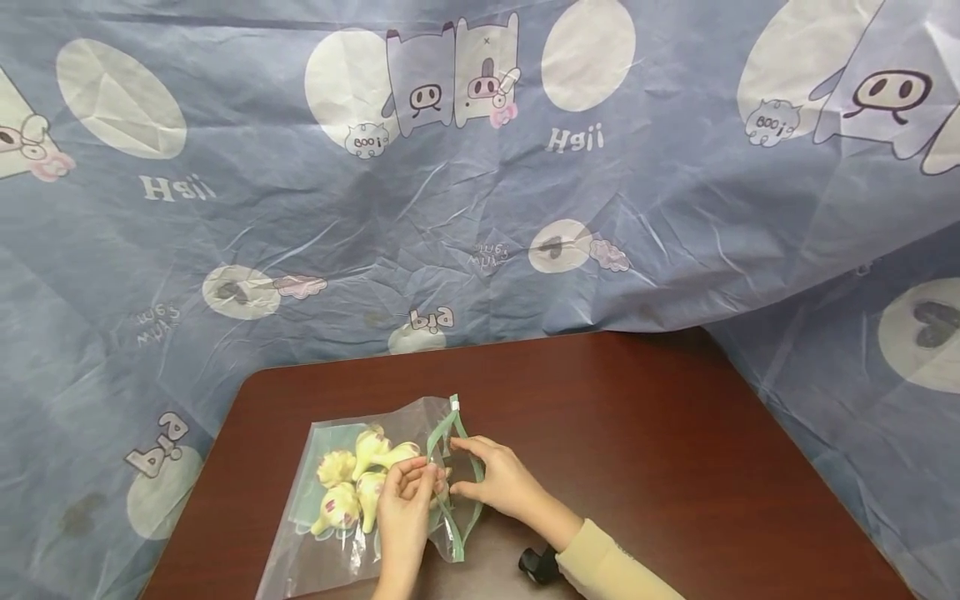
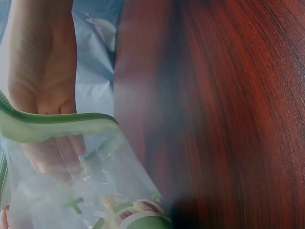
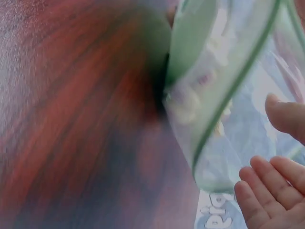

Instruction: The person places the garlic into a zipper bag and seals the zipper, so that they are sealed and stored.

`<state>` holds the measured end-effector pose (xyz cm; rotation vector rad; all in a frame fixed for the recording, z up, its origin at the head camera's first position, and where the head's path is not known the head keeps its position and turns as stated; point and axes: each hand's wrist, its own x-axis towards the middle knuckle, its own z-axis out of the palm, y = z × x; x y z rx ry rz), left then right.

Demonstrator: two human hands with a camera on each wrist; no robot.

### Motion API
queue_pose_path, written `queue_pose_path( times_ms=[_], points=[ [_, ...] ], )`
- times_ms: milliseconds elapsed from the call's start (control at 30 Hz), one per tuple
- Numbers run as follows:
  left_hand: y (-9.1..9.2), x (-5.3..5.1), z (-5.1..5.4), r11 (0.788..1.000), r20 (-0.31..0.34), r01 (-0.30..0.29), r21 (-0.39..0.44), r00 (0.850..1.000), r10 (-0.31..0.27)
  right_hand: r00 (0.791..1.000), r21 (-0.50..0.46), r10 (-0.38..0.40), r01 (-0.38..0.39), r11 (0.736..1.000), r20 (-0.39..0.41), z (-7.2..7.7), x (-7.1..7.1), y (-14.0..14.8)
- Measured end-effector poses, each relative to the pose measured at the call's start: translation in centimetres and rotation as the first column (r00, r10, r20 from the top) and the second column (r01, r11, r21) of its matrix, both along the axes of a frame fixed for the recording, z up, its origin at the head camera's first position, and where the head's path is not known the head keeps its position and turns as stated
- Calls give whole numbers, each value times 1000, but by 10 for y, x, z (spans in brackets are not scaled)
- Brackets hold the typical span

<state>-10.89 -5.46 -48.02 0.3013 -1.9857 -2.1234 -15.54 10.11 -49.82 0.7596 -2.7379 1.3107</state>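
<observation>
A clear zip bag (image 1: 296,567) with a green zip edge (image 1: 459,547) lies on the table, its mouth gaping to the right. Several garlic bulbs (image 1: 340,504), pale with purple patches, sit inside it. My left hand (image 1: 405,504) is at the near rim of the mouth, fingers loosely bent; whether it touches the plastic is unclear. Thumb and fingers spread apart, my right hand (image 1: 504,483) reaches into the mouth from the right. In the left wrist view, straight fingers (image 2: 62,152) show through the plastic behind the zip edge.
The dark red wooden table (image 1: 637,433) ends at a blue printed curtain (image 1: 450,200) behind and at the sides. A small black object (image 1: 538,567) is beside the right sleeve (image 1: 607,567).
</observation>
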Motion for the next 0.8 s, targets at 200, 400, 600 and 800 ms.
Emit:
queue_pose_path(
  times_ms=[200, 400, 600, 800],
  points=[
    [3, -1, -3, 1000, -43, -3, 21, 999, 4, 998, -128, -52, 55, 990, 26, 1, -1, 21],
    [5, -2, -4, 999, -35, -8, 39, 999, 10, 992, -167, -127, 130, 977, 28, 1, -1, 36],
    [10, -2, -2, 1000, -29, 11, 28, 1000, -10, 979, -202, -193, 204, 958, 73, -3, -1, 53],
    [2, 2, -1, 1000, -5, -11, 22, 1000, 11, 960, -199, -234, 262, 944, 155, -7, -3, 60]
  ],
)
